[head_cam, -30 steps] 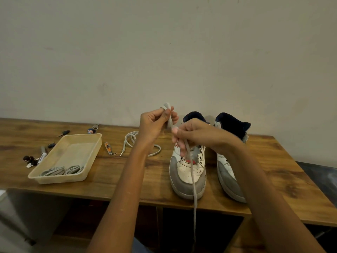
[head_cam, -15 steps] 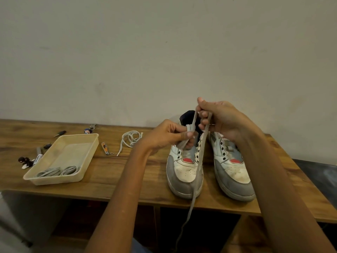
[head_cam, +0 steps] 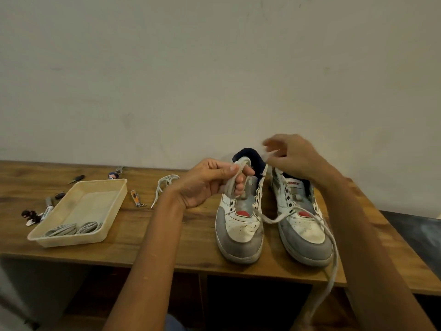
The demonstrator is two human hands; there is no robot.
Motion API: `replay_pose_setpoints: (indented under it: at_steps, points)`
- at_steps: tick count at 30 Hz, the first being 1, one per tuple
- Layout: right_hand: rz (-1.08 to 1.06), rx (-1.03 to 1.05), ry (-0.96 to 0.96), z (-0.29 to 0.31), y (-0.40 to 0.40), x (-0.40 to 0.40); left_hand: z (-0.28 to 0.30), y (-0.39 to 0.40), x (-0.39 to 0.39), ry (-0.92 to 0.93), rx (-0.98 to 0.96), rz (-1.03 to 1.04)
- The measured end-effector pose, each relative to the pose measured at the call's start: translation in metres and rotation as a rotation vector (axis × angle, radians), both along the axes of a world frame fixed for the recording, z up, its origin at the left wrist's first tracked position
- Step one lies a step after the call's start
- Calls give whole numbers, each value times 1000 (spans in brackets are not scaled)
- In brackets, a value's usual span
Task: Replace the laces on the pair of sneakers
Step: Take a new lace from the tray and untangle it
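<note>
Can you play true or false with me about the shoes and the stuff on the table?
1. Both sneakers stand on the wooden table. True: the left sneaker and the right sneaker sit side by side.
2. The tray is empty. False: coiled grey laces lie in its near end.
3. The left hand holds a lace. True: it loops over the fingers.
4. The lace hangs off the front edge of the table. True: it trails past the right sneaker's toe and down.
5. The nail clipper lies inside the tray. False: it lies on the table beside it.
6. Another lace sits on top of a sneaker. False: it lies on the table behind the left arm.
</note>
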State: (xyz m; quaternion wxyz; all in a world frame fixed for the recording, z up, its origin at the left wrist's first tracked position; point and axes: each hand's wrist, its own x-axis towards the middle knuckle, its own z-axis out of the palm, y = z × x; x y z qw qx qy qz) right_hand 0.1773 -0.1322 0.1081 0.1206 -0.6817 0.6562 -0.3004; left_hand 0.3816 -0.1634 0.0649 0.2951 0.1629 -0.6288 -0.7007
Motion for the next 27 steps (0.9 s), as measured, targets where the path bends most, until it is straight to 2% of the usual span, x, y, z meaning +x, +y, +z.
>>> replay_pose_setpoints:
  at_steps: [2, 5, 9, 13, 15, 17, 19, 22, 25, 27]
  points:
    - [331, 131, -277, 7, 6, 15, 2, 0, -2, 84, 26, 49]
    - [459, 133, -301, 5, 8, 30, 3, -1, -6, 140, 66, 142]
    - [414, 20, -236, -6, -1, 35, 3, -2, -5, 213, 144, 190]
    - [211, -408, -206, -14, -11, 37, 4, -1, -3, 262, 172, 129]
    - [131, -516, -133, -18, -13, 40, 2, -1, -6, 248, 160, 67]
    - [146, -426, -45, -24, -16, 44, 0, -1, -10, 236, 155, 42]
    - [255, -274, -61, -30, -16, 51, 0, -3, -10, 288, 176, 59]
    - [391, -102, -223, -31, -13, 59, 1, -9, -1, 477, 258, 98]
    - [451, 8, -195, -34, -12, 65, 2, -11, 7, 711, 431, 1]
    - [473, 12, -245, -37, -11, 68, 3, -10, 9, 823, 504, -18]
